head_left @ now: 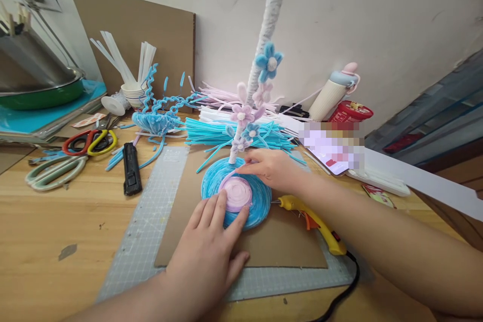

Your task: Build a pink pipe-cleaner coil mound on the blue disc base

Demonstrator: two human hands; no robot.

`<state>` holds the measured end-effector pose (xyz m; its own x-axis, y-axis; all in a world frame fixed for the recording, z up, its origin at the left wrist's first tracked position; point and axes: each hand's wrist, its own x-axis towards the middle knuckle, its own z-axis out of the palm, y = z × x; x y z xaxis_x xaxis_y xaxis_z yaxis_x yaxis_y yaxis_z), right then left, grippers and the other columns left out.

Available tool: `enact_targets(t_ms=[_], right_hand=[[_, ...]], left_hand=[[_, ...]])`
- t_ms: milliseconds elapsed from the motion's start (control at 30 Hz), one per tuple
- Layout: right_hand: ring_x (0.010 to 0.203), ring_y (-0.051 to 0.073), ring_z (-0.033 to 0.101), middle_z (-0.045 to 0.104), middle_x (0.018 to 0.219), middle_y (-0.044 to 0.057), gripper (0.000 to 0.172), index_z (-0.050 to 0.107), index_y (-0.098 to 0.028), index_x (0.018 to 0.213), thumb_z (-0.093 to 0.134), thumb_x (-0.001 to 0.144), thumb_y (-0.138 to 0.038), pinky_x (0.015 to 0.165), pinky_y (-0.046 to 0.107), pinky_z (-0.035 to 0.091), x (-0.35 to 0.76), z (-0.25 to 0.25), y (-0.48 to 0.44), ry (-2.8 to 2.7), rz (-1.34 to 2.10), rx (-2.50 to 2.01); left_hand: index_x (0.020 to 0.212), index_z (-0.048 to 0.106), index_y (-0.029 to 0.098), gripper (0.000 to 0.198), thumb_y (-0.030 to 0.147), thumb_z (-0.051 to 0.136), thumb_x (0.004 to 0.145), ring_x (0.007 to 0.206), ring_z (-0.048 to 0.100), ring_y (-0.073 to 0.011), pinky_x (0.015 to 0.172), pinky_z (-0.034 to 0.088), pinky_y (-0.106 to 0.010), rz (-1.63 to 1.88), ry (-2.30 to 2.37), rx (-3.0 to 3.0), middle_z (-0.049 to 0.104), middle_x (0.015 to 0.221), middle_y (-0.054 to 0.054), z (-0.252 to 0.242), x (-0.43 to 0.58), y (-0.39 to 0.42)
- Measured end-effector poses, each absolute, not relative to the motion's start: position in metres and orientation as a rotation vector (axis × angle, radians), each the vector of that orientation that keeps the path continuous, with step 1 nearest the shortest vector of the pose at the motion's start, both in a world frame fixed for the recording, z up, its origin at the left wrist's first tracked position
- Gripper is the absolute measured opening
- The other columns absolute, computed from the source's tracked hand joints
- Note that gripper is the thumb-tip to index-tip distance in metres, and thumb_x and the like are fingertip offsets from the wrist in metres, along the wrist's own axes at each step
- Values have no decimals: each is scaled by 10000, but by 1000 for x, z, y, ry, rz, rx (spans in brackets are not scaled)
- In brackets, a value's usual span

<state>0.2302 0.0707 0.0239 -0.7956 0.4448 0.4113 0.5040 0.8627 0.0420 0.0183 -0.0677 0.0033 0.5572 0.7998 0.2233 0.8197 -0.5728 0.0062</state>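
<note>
A round blue pipe-cleaner disc [260, 198] lies on a brown cardboard sheet [287, 241], with a pink pipe-cleaner spiral [237, 192] coiled on its middle. A white fuzzy stem with blue and pink flowers [247, 121] rises from the disc's far edge. My left hand [211, 251] lies flat with its fingers spread, fingertips pressing the disc's near edge and the spiral. My right hand [269, 167] pinches the loose pink end of the spiral at the disc's far side.
A yellow glue gun [313, 221] lies right of the disc, its black cord trailing forward. A grey cutting mat [151, 221] sits under the cardboard. Scissors [64, 161], a black utility knife [131, 168], bundled blue and white pipe cleaners [219, 128], a phone [332, 153] and a bottle [334, 93] surround it.
</note>
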Motion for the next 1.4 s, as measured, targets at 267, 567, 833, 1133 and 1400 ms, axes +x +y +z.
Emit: enact_targets(t_ms=[267, 567, 833, 1133, 1400], right_hand=[[856, 140, 619, 685, 980, 25, 357, 745, -316, 1006, 538, 851, -69, 659, 228, 415, 226, 21, 71, -2671, -208, -769], [902, 159, 637, 711, 983, 36, 300, 728, -226, 991, 492, 873, -82, 753, 257, 462, 228, 27, 62, -2727, -55, -898], [899, 166, 637, 696, 970, 32, 266, 705, -202, 988, 479, 894, -98, 758, 270, 471, 223, 37, 50, -2774, 25, -1066], [637, 135, 559, 654, 936, -9, 524, 582, -421, 1253, 484, 860, -89, 474, 250, 275, 218, 47, 49, -2940, -173, -1098], [589, 114, 547, 652, 921, -28, 593, 547, -467, 1275, 482, 835, -75, 491, 241, 293, 215, 53, 53, -2984, -63, -1023]], left_hand=[[1384, 435, 278, 651, 404, 634, 777, 1239, 460, -405, 993, 362, -557, -314, -1418, -2705, 420, 1440, -182, 4, 19, -67], [1394, 433, 250, 663, 419, 631, 785, 1237, 472, -420, 981, 381, -568, -285, -1405, -2714, 418, 1427, -239, 7, 19, -68], [1395, 428, 264, 671, 404, 638, 774, 1241, 469, -416, 984, 380, -563, -284, -1412, -2708, 421, 1430, -222, 6, 19, -67], [1395, 418, 267, 664, 407, 626, 781, 1236, 467, -419, 986, 373, -569, -291, -1419, -2716, 409, 1437, -217, 7, 19, -67], [1375, 443, 281, 643, 394, 638, 772, 1241, 443, -426, 978, 371, -590, -329, -1471, -2776, 371, 1447, -216, 10, 17, -65]])
